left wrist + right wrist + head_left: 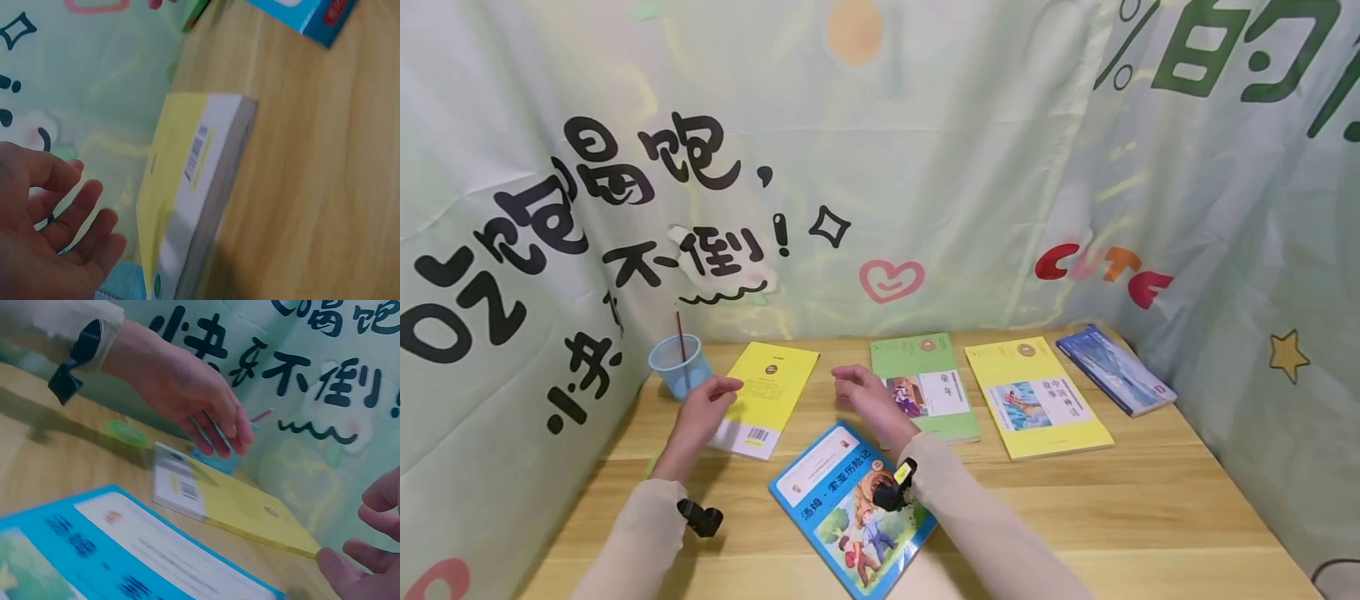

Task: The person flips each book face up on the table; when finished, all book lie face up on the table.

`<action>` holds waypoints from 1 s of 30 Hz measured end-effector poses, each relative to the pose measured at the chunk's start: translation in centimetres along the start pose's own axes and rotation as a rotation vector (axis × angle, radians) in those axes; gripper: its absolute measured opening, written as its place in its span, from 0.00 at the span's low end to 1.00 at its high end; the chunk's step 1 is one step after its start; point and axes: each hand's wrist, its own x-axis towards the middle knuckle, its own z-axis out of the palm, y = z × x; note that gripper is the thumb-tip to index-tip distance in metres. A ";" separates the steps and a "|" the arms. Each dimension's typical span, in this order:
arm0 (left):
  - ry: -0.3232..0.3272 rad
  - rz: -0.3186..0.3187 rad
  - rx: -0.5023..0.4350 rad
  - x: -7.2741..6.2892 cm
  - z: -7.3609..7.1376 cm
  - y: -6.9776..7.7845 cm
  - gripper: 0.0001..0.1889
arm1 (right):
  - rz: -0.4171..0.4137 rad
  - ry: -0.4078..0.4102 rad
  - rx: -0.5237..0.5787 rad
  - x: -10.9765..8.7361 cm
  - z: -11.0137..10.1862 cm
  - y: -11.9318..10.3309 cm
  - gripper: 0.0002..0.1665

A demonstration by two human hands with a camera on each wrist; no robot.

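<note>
My left hand hovers over the left edge of a yellow book lying back cover up, its fingers loosely bent and holding nothing. Close behind that hand stands a light blue cup with a thin dark red stick in it. My right hand, also holding nothing, is raised in front of a green book, covering its lower left part. A blue comic-style book with two running children on its cover lies below, partly hidden by the right sleeve. In the right wrist view the right fingertips overlap the yellow book's far corner.
To the right lie a second yellow book and a dark blue book near the wall. A green round item sits beside the left forearm. Printed cloth encloses the wooden table at the back and sides.
</note>
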 end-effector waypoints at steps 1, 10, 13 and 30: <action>0.006 -0.004 0.010 -0.1 -0.1 -0.1 0.21 | 0.009 -0.014 0.020 0.0 0.5 0.1 0.25; 0.024 -0.095 0.042 -0.2 -1.4 -2.4 0.22 | 0.096 -0.091 0.189 0.0 2.9 0.8 0.29; 0.009 -0.114 0.065 -0.2 -1.4 -3.2 0.23 | 0.155 -0.093 0.288 0.0 3.4 1.2 0.29; 0.007 -0.171 0.128 0.0 -2.7 -5.2 0.24 | 0.249 -0.157 0.458 0.1 5.3 2.5 0.31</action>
